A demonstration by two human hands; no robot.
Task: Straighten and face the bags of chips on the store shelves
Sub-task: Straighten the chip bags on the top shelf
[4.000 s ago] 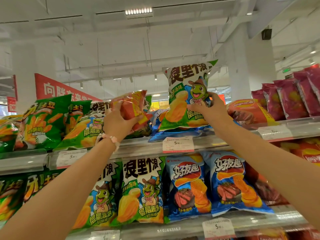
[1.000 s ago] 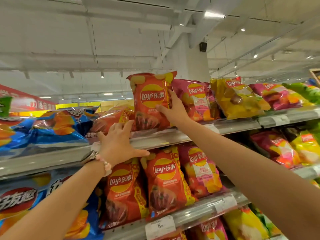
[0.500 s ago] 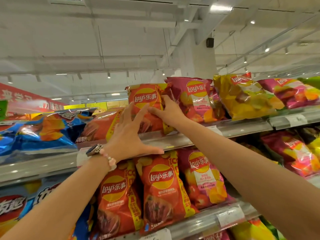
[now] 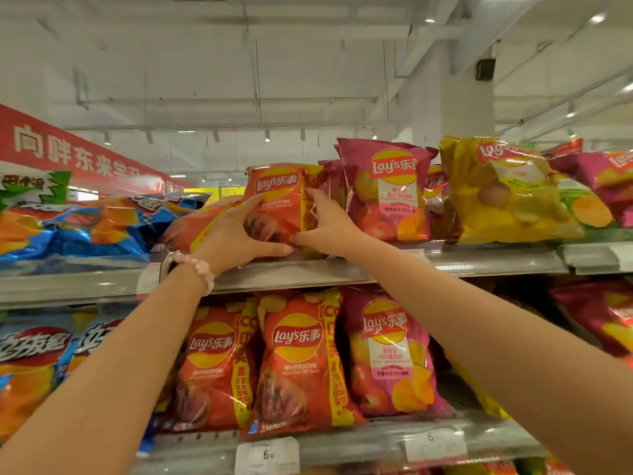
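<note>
Both hands have closed in since half a second ago | red bag (image 4: 274, 200) upright between left hand (image 4: 236, 234) and right hand (image 4: 325, 224), both gripping its sides; long axis vertical; on upper shelf (image 4: 479, 260)

free: open air above top-shelf bags, 12 o'clock | blocked: pink bag (image 4: 387, 190) tight at 3, fallen red bag (image 4: 191, 228) at 9 | shelf lip (image 4: 308, 272) at 6
</note>
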